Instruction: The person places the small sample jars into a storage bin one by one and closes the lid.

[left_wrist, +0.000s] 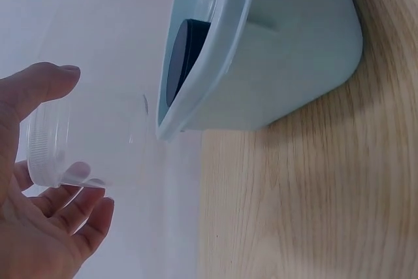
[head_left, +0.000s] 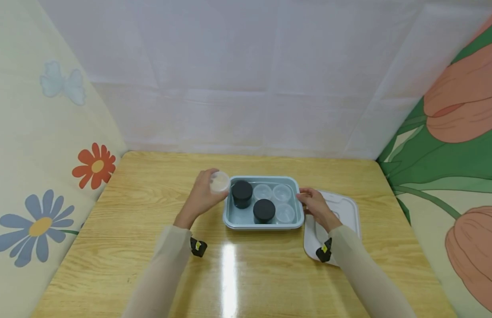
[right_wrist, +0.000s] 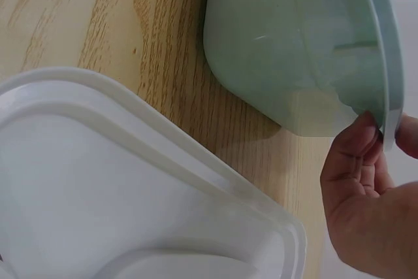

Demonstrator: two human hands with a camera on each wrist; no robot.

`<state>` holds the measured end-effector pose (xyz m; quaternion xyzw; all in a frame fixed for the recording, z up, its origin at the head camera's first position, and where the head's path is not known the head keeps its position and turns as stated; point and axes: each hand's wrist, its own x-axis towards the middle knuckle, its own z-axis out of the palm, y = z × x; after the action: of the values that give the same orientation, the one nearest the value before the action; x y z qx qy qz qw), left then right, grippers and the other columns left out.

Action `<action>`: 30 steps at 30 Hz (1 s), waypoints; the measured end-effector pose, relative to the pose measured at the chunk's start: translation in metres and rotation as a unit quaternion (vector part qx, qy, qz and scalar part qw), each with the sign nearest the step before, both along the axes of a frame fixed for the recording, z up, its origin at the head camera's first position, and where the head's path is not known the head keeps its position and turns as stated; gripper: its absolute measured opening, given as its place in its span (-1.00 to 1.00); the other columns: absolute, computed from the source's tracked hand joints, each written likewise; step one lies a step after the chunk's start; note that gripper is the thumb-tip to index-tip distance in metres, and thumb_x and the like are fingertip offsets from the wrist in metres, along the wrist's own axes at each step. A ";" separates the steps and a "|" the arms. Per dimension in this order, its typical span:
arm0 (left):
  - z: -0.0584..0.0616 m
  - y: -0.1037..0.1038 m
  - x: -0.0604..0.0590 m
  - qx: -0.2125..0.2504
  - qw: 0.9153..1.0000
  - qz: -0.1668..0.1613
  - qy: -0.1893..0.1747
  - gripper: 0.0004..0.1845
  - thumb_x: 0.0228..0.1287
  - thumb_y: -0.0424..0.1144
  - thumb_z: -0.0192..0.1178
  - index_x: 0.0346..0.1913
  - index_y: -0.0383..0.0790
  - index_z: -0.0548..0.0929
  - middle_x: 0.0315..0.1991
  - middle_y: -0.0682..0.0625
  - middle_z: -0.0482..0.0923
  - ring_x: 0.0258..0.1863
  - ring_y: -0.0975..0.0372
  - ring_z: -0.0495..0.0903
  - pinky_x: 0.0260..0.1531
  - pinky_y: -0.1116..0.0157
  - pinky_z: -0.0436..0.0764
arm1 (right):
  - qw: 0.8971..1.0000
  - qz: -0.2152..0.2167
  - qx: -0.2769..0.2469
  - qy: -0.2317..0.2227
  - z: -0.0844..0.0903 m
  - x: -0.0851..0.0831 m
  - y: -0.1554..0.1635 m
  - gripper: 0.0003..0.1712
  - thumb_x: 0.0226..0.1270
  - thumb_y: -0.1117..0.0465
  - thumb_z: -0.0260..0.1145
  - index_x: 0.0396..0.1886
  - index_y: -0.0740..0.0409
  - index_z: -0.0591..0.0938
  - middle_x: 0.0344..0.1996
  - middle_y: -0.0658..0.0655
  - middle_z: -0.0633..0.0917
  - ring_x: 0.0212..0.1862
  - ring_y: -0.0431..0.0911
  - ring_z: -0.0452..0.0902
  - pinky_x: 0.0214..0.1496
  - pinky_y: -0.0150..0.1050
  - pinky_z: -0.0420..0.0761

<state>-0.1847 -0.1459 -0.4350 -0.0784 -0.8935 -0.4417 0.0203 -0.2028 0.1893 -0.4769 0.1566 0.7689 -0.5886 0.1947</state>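
My left hand (head_left: 201, 194) holds a clear plastic jar (left_wrist: 98, 138) with a ribbed end, thumb on one side and fingers on the other. It is just off the left end of a pale blue-green bin (head_left: 242, 217), above the table. At the bin's right end, my right hand (head_left: 314, 205) pinches the rim between thumb and fingers. Inside stand two black-topped jars, one at the back left (head_left: 242, 191) and one at the front middle (head_left: 264, 210). Several clear round containers (head_left: 284, 213) fill the right side of the bin.
A white rectangular lid (right_wrist: 98, 187) lies on the wooden table (head_left: 150, 185) to the right of the bin, partly under my right forearm. A white cloth (head_left: 230, 88) hangs behind the table, with flower-patterned cloths at both sides.
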 end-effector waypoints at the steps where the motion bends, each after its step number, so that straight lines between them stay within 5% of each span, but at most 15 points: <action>1: 0.000 0.002 0.001 0.001 1.000 -0.003 -0.006 -0.22 -0.02 -0.25 0.40 0.28 -0.40 0.31 0.09 -0.31 0.35 -0.02 -0.05 0.41 -0.03 0.01 0.47 | 1.000 0.000 0.002 0.001 0.000 0.000 0.000 -0.49 0.44 0.21 0.09 0.32 0.27 0.31 -0.03 0.16 0.56 -0.27 -0.21 0.48 -0.33 -0.37 0.51; 30: -0.011 0.029 0.026 -0.003 0.996 -0.082 -0.018 -0.23 0.04 -0.21 0.41 0.30 -0.33 0.30 0.08 -0.23 0.40 -0.04 0.03 0.44 -0.09 0.08 0.54 | 1.000 0.000 0.001 -0.002 -0.001 0.001 0.000 -0.48 0.44 0.19 0.09 0.33 0.26 0.30 0.02 0.19 0.55 -0.25 -0.22 0.48 -0.31 -0.36 0.51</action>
<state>-0.1592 -0.1172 -0.4456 -0.1436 -0.8857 -0.4403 -0.0326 -0.2018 0.1895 -0.4778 0.1575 0.7691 -0.5876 0.1961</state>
